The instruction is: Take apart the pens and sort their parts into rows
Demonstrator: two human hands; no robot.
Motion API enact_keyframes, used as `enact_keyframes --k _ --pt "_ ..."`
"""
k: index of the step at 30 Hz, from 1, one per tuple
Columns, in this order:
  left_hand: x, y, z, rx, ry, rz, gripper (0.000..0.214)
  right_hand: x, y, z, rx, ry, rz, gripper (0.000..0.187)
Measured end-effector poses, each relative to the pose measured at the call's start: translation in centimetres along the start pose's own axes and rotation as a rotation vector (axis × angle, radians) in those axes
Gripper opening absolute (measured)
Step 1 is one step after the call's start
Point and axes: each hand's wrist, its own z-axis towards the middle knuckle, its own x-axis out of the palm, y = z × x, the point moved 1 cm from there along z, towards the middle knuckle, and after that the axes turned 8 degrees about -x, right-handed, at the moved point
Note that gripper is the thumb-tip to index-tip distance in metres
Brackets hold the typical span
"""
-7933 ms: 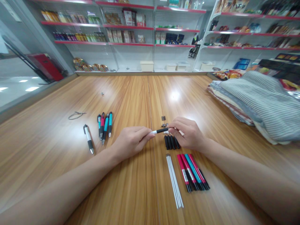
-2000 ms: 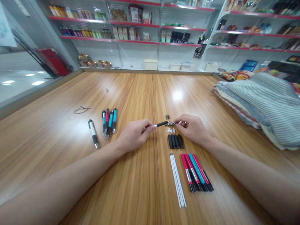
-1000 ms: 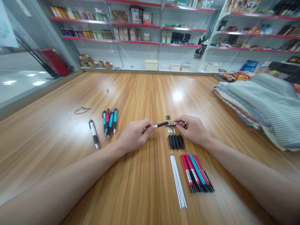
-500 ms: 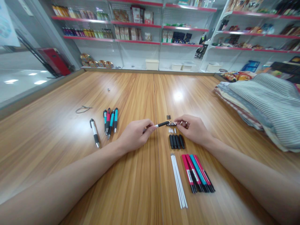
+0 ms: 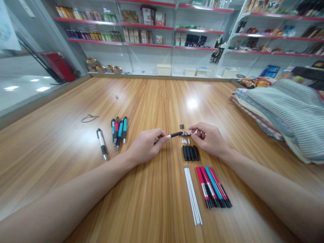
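My left hand (image 5: 149, 143) is closed around a partly built pen, whose black grip (image 5: 175, 134) points right, towards several silver pen tips (image 5: 186, 134). Beside those tips is my right hand (image 5: 209, 136), its thumb and forefinger drawn together; whatever they pinch is too small to make out. Nearer to me lie small white pieces (image 5: 185, 141) and a row of black grips (image 5: 190, 153). White refills (image 5: 193, 195) and red and teal pen barrels (image 5: 213, 187) are laid out below them. Small dark pieces (image 5: 182, 126) lie just beyond the tips.
Several assembled pens (image 5: 119, 131) are grouped at the left, with a white pen (image 5: 102, 143) apart from them. A grey cord loop (image 5: 89, 118) and a tiny shiny piece (image 5: 116, 97) lie farther off. Folded cloths (image 5: 283, 118) are stacked at the right edge of the wooden table (image 5: 141, 101).
My right hand has shifted very slightly beside the silver tips. The left hand and the pen in it stay almost still.
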Motion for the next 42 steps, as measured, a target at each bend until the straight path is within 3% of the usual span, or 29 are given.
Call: enact_keyframes --k 4,7,10,17,25,36,42 --pt "0.0 0.0 0.0 0.022 -0.009 -0.028 0.020 -0.7 1.7 0.1 -0.203 -0.062 -0.031 0.033" --pt "0.1 0.0 -0.1 0.058 0.002 -0.036 0.020 -0.4 2.5 0.0 -0.375 0.006 -0.019 0.037" --pt "0.1 -0.1 -0.2 0.100 0.035 -0.031 0.021 0.1 2.5 0.0 -0.447 0.057 -0.034 0.029" --pt "0.0 -0.1 -0.4 0.118 0.073 -0.042 0.021 0.2 2.2 0.1 -0.393 0.030 -0.034 0.014" --pt "0.1 0.2 -0.3 0.098 -0.003 -0.034 0.020 0.0 2.3 0.0 -0.301 -0.036 -0.008 0.011" --pt "0.0 0.3 -0.4 0.161 0.001 -0.001 0.019 0.1 2.2 0.1 -0.358 0.038 0.005 0.015" --pt "0.1 0.2 -0.5 0.140 0.062 0.036 0.022 0.3 2.0 0.1 -0.380 0.036 -0.021 0.016"
